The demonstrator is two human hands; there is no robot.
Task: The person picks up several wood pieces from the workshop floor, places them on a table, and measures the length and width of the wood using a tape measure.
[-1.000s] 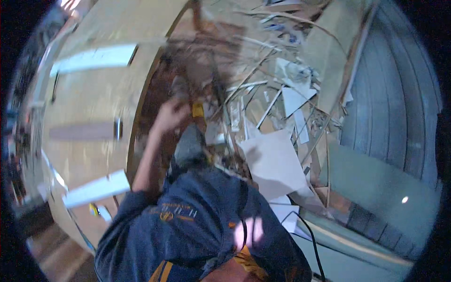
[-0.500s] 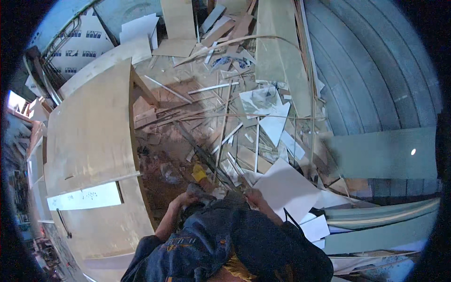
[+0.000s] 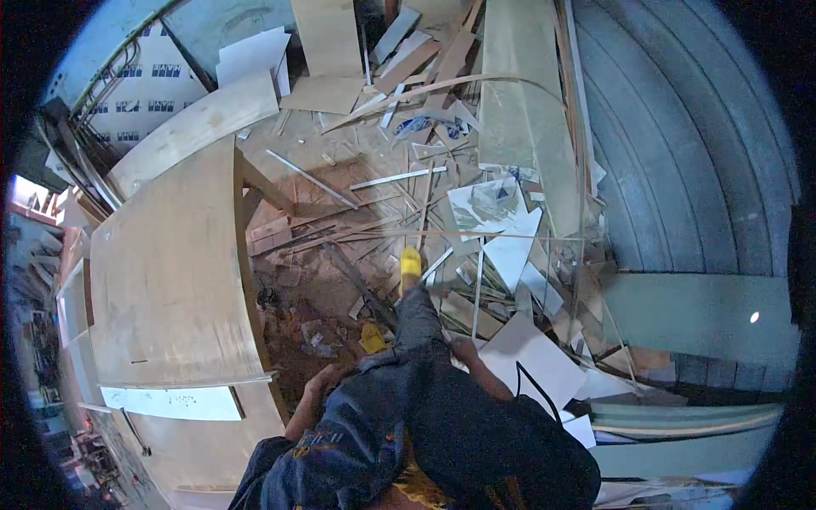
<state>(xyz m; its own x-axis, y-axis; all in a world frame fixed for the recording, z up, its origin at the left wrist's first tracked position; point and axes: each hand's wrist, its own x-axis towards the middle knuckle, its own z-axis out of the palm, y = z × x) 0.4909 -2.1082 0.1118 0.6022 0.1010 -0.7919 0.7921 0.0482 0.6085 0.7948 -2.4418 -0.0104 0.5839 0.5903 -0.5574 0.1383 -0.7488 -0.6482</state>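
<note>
No Grasp in Clear View

The left hand (image 3: 323, 381) is lowered by the dark blue jacket (image 3: 340, 442), the right hand (image 3: 465, 351) by the grey trouser leg (image 3: 418, 319), perhaps for balance; whether the fingers are clenched or released cannot be told; a flat white panel (image 3: 531, 348) is laid just beside the right hand; a long white strip (image 3: 170, 403) is borne by the pale wooden surface (image 3: 170, 272) at left; beyond, thin offcuts (image 3: 314, 181) are strewn, seemingly discarded.

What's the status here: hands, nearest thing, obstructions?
Left hand low, grip unclear. Right hand low, grip unclear, near white panel. Underfoot hazard: dark strip and loose scraps ahead, yellow shoe among them.
</note>
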